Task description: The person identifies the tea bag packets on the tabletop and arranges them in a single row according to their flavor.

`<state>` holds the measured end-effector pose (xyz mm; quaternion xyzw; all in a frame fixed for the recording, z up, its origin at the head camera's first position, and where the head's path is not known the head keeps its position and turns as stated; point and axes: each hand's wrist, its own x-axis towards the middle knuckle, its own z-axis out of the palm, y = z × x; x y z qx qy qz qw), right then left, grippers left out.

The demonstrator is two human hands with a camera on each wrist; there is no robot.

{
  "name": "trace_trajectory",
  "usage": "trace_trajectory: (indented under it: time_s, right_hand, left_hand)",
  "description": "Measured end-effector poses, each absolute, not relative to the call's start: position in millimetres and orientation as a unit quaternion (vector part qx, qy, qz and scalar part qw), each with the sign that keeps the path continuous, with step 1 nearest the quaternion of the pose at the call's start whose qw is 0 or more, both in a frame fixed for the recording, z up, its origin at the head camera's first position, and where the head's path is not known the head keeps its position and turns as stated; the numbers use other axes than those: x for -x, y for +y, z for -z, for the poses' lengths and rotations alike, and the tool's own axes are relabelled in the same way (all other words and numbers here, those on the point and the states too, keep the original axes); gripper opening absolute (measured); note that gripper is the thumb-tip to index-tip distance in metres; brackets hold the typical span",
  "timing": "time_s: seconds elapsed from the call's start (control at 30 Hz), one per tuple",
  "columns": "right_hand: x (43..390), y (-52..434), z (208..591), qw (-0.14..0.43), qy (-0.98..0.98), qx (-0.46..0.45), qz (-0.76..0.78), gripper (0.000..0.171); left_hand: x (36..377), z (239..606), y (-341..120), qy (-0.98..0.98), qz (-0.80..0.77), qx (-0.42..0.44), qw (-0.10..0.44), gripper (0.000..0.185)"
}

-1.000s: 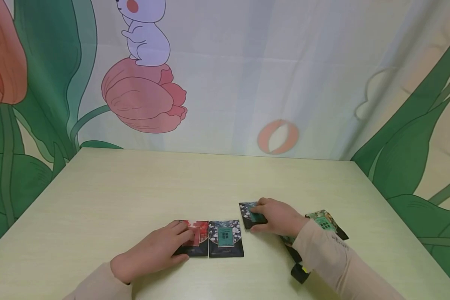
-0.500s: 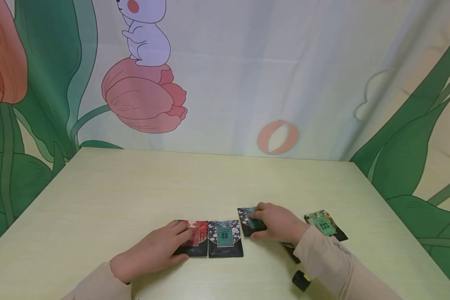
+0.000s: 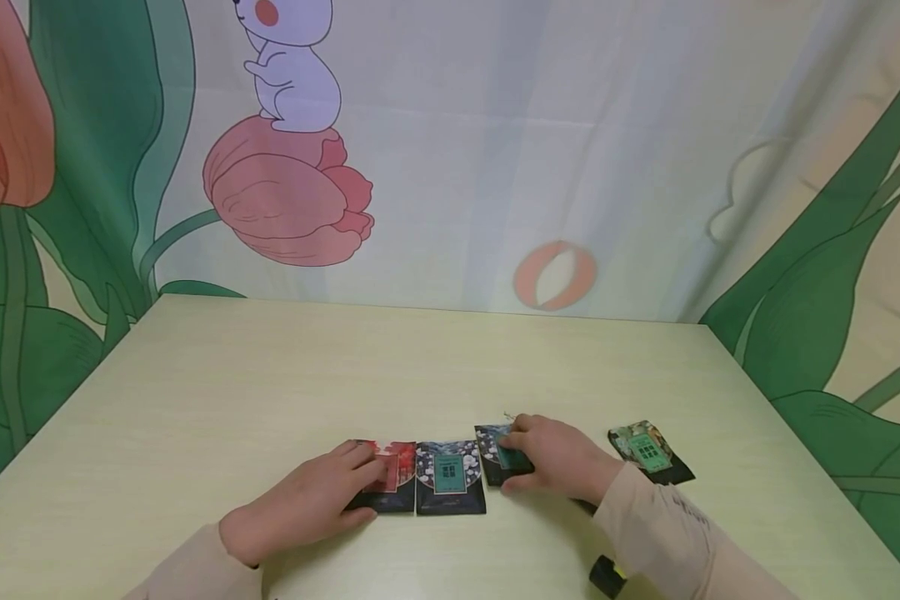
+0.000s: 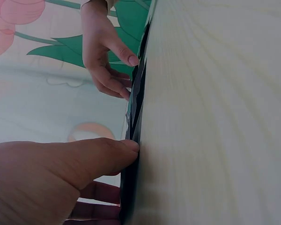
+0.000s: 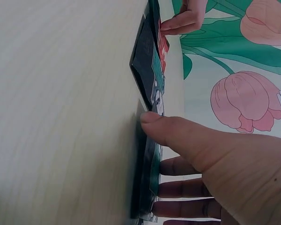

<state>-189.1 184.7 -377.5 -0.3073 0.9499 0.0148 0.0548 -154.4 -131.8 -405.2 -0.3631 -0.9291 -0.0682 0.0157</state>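
My left hand (image 3: pixel 307 500) lies on a red-printed dark packet (image 3: pixel 401 467), fingers flat on top and the thumb (image 4: pixel 98 159) at its near edge. Beside it on the right lies a black-and-white packet with a green label (image 3: pixel 450 479). My right hand (image 3: pixel 558 458) grips a blue-and-teal packet (image 3: pixel 491 444), fingers curled over the top and the thumb (image 5: pixel 178 131) against the near edge. That packet lies slightly skewed, its left edge right up against the green-label packet. The right wrist view shows these packets edge-on (image 5: pixel 147 56).
A green-printed packet (image 3: pixel 648 452) lies on the pale wooden table (image 3: pixel 270 375) to the right of my right hand. A small dark thing with a yellow spot (image 3: pixel 606 575) sits near the table's front edge under my right forearm. A printed curtain hangs behind the table.
My right hand has slid the blue-and-teal packet left and nearer, up to the green-label packet. The left hand has stayed on the red packet.
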Motion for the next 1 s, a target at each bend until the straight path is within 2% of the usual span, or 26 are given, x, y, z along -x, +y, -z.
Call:
trace_trajectory:
  time_s: [1.0]
  right_hand:
    - [167,185,380,0.053,0.953,0.296,-0.032,0.061]
  left_hand:
    - [154,403,-132,-0.926,0.066,0.372,0.022,0.048]
